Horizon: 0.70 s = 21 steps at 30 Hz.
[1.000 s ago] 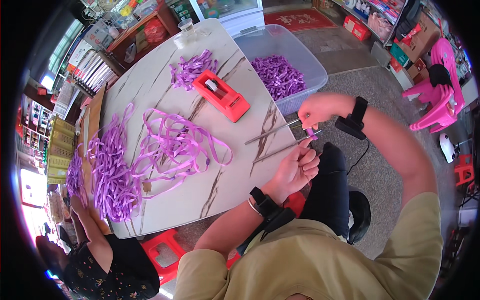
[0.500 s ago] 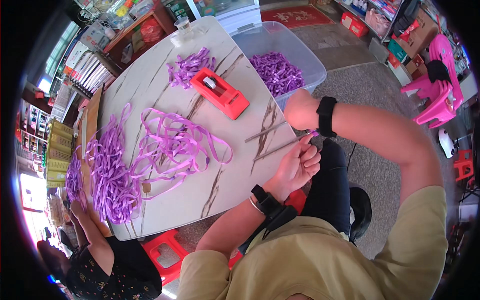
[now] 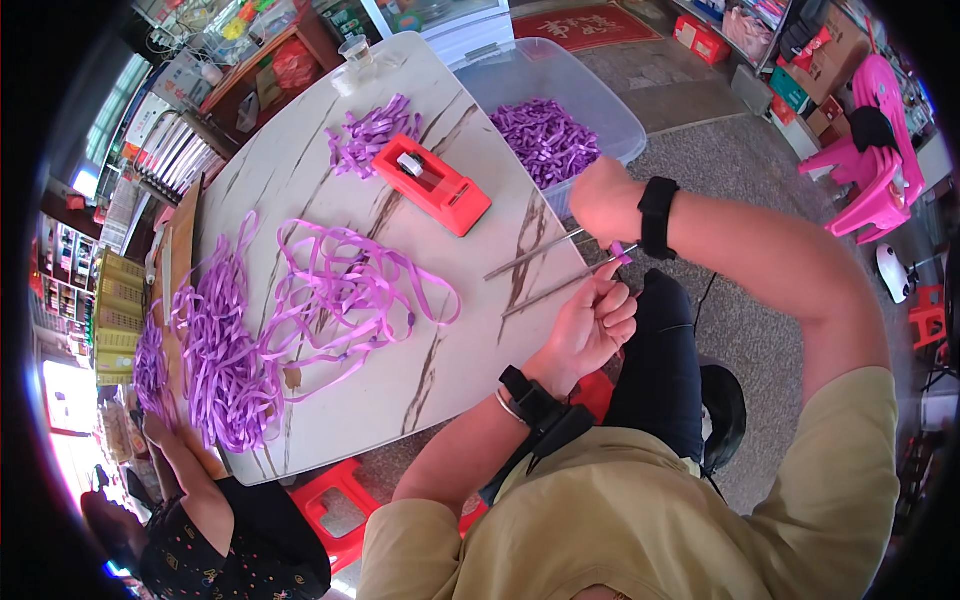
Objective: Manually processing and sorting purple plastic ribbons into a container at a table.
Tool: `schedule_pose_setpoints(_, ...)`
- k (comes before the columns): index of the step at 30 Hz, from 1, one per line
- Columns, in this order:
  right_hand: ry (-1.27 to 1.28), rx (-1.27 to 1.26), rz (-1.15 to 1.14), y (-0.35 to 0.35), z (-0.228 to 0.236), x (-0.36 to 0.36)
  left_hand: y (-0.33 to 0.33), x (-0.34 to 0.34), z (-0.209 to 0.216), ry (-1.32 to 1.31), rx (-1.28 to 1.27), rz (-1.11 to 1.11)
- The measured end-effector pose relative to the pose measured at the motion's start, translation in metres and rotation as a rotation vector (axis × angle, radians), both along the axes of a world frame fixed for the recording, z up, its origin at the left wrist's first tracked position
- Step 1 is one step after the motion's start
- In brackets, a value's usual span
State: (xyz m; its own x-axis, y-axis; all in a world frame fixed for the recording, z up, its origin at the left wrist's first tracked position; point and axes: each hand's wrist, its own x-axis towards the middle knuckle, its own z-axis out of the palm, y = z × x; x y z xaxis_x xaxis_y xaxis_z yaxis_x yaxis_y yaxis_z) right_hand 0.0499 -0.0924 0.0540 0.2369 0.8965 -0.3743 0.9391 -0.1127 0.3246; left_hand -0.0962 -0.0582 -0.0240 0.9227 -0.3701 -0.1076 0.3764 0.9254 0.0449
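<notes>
Two thin metal rods [image 3: 545, 293] stick out past the right edge of the marble-patterned table [image 3: 450, 390]. A small purple ribbon piece [image 3: 622, 253] sits around the nearer rod, between my hands. My left hand [image 3: 597, 322] is closed, its thumb and forefinger pinching at that ribbon and rod, the other fingers curled. Just above, my right hand [image 3: 606, 198] is curled into a fist beside the rods; its fingertips, and whatever they hold, are hidden. Loose purple ribbons [image 3: 350, 290] spread over the middle of the table, beside a thicker ribbon heap [image 3: 220, 360].
A red tape dispenser [image 3: 432, 187] and a small ribbon pile [image 3: 372, 135] are on the table's far part. Beyond the right edge stands a clear plastic bin [image 3: 610, 100] holding many short purple pieces. At the left, another person's hands [image 3: 155, 428] touch ribbons. A pink chair [image 3: 880, 150] is far right.
My right hand has risen slightly away from my left, and the purple piece on the rod shows more clearly between them. My left hand stays almost in place. The view has shifted a little.
</notes>
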Motion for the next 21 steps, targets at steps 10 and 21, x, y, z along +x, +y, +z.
schedule_pose_setpoints(10,0.627,0.108,-0.535,-0.051,-0.005,0.042,0.001,-0.001,0.004,0.030,0.016,0.000)
schedule_pose_setpoints(21,1.763,0.296,-0.808,-0.086,-0.076,0.049,-0.001,-0.001,0.006,0.076,0.004,0.012)
